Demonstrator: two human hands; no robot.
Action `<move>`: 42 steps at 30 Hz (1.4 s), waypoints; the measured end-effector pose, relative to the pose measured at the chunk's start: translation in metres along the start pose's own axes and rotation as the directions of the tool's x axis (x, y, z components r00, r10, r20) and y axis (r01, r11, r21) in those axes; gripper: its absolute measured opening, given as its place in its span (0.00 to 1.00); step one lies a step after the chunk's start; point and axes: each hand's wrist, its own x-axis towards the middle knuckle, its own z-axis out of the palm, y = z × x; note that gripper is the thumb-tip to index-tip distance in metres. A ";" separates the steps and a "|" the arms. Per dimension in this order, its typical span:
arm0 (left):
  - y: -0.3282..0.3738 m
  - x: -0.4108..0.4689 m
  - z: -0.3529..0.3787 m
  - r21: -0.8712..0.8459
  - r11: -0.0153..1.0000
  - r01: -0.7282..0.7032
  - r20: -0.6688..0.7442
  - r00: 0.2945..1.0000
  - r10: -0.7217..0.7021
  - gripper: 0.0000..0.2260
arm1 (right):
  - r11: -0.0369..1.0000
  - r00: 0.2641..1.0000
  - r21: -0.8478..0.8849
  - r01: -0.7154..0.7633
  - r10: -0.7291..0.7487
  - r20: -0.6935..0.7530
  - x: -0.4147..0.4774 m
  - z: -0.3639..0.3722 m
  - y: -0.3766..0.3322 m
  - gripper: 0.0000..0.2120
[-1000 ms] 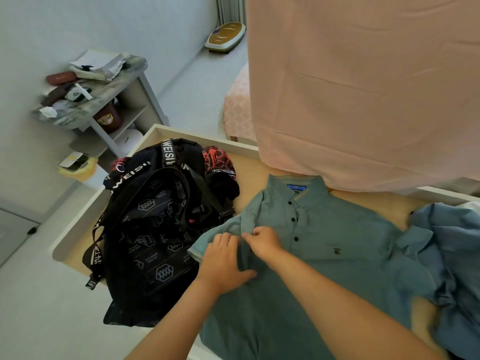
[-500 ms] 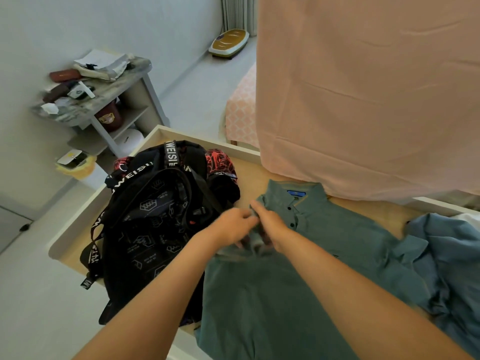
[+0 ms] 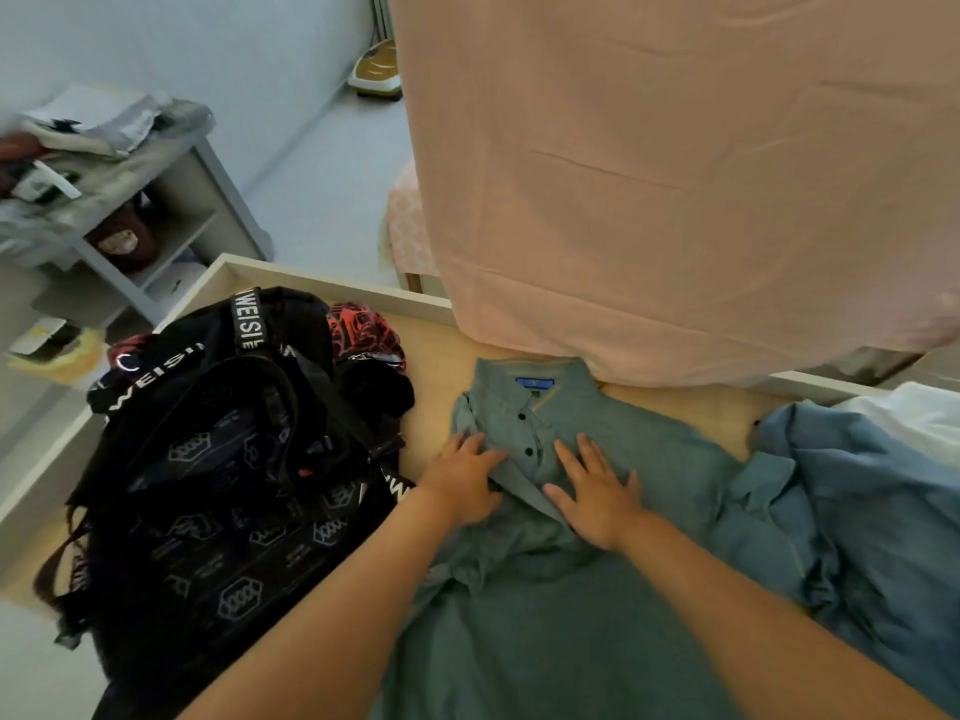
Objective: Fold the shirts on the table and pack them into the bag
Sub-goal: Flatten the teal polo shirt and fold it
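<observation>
A teal polo shirt (image 3: 649,459) lies face up on the wooden table (image 3: 441,356), collar away from me, its left sleeve folded in over the chest. My left hand (image 3: 462,480) lies flat on that folded sleeve, fingers spread. My right hand (image 3: 597,491) presses flat on the chest just right of the button placket. A black backpack (image 3: 218,459) with white lettered straps sits at the table's left end, touching the shirt's edge. A blue shirt (image 3: 872,511) lies crumpled at the right, partly overlapping the teal shirt's right sleeve.
A pink sheet (image 3: 675,174) hangs over the table's far edge. Red-and-black fabric (image 3: 363,330) shows behind the backpack. White cloth (image 3: 919,413) lies at the far right. A grey shelf unit (image 3: 130,200) with clutter stands on the floor at the left.
Both hands carried the left sleeve inward over the chest, let it go, and now lie flat and apart on the shirt. The view has shifted closer.
</observation>
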 end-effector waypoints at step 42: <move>-0.014 0.009 -0.054 0.015 0.970 -0.243 -0.291 0.927 0.236 0.12 | 0.783 0.999 0.623 0.001 0.025 -0.034 -0.017 -0.022 -0.029 0.11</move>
